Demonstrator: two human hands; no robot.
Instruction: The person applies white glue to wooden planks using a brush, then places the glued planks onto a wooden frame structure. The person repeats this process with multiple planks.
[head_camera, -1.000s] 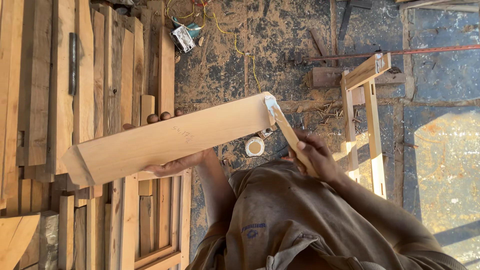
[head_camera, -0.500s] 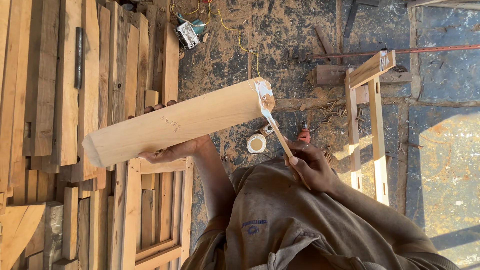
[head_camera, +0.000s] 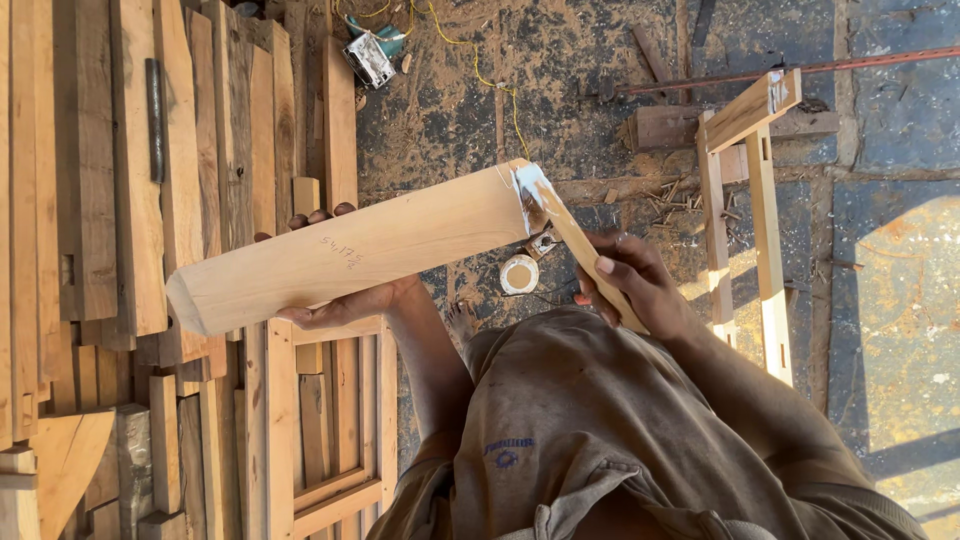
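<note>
Pale, thick, squared wooden beam lies slanted across the view, held up off the ground, its far end smeared with white glue. The left hand cups the beam from beneath near its middle; the fingers curl up around the far edge, only their tips showing above the wood, and the palm is mostly hidden under it. Some faint pencil marks sit on the beam just beside those fingertips, too small to make out. The right hand is closed around a thin flat wooden stick, fingers wrapped tightly, thumb pressed along it; the stick's tip touches the glue-coated end of the beam. Just beyond the right fingers, on the dusty floor, stands a small round white tub. Stacked timber planks lie beyond the left fingers, a light wooden frame well past the right hand. The person's brown shirt hides the lower forearms.
</note>
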